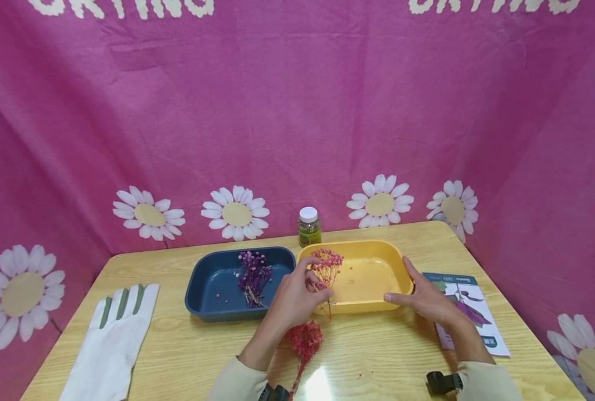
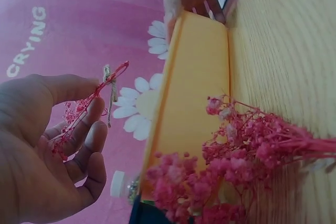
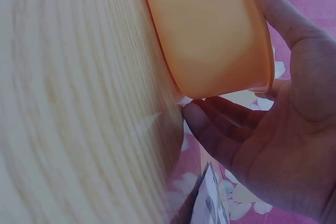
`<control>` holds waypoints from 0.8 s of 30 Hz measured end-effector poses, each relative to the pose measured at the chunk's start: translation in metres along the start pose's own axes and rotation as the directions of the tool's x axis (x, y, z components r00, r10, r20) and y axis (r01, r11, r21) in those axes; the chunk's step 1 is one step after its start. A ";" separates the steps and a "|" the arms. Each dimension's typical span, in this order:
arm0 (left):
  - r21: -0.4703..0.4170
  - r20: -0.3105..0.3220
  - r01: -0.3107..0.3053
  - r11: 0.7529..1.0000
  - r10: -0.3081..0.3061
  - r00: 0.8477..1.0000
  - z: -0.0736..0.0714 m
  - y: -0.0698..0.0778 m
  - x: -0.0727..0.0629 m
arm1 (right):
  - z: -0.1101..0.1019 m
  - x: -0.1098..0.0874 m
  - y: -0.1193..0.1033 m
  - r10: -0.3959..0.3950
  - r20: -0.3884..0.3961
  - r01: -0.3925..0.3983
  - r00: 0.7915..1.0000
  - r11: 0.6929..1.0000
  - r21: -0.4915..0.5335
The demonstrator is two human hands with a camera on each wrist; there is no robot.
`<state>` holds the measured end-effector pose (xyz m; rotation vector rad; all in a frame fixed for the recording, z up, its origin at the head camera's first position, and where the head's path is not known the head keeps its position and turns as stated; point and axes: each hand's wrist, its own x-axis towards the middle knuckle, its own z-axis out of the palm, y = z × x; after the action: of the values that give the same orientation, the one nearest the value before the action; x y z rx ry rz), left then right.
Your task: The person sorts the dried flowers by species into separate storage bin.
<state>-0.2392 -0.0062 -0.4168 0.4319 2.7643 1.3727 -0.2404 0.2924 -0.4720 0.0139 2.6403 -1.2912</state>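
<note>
My left hand (image 1: 297, 295) pinches a small sprig of pink dried flowers (image 1: 327, 263) by its thin stems between thumb and fingers. In the head view, the flower heads overlap the left part of a yellow tray (image 1: 372, 281). My right hand (image 1: 430, 301) holds that tray at its right end, thumb along the rim and fingers against the end wall (image 3: 231, 90). A larger bunch of pink dried flowers (image 1: 305, 341) lies on the table under my left forearm, partly hidden by it. Purple dried flowers (image 1: 253, 273) lie in a dark blue tray (image 1: 212, 292) on the left.
Behind the trays stands a jar with a white lid (image 1: 309, 227). White gloves with green stripes (image 1: 114, 340) lie at the left of the wooden table. A printed packet (image 1: 470, 314) is at the right, by my right forearm. A pink curtain (image 1: 297, 122) encloses the table.
</note>
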 end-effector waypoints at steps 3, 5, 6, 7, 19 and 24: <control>0.018 -0.001 -0.001 1.000 0.001 1.000 0.005 -0.002 0.009 | 0.001 0.000 0.000 -0.001 -0.001 0.001 1.000 1.000 0.000; 0.042 -0.012 -0.009 0.999 0.010 1.000 0.007 -0.004 0.015 | 0.002 -0.001 0.000 0.000 -0.002 0.000 1.000 1.000 0.001; 0.053 -0.017 -0.012 0.999 0.013 1.000 0.008 -0.005 0.018 | 0.002 -0.001 0.001 0.001 -0.003 -0.001 1.000 1.000 0.001; 0.064 -0.023 -0.014 0.998 0.015 1.000 0.009 -0.006 0.020 | 0.002 -0.001 0.001 0.002 -0.002 -0.002 1.000 1.000 0.001; 0.148 -0.044 0.111 0.983 -0.106 0.993 0.021 -0.007 0.046 | 0.002 0.000 0.001 0.010 0.002 -0.010 1.000 1.000 -0.006; 0.215 -0.032 0.105 0.971 -0.100 0.994 0.028 -0.012 0.051 | 0.002 0.000 0.002 0.010 -0.001 -0.010 1.000 1.000 -0.002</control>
<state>-0.2872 0.0225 -0.4381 0.2757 2.9191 1.0658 -0.2403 0.2920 -0.4745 0.0283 2.6390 -1.2856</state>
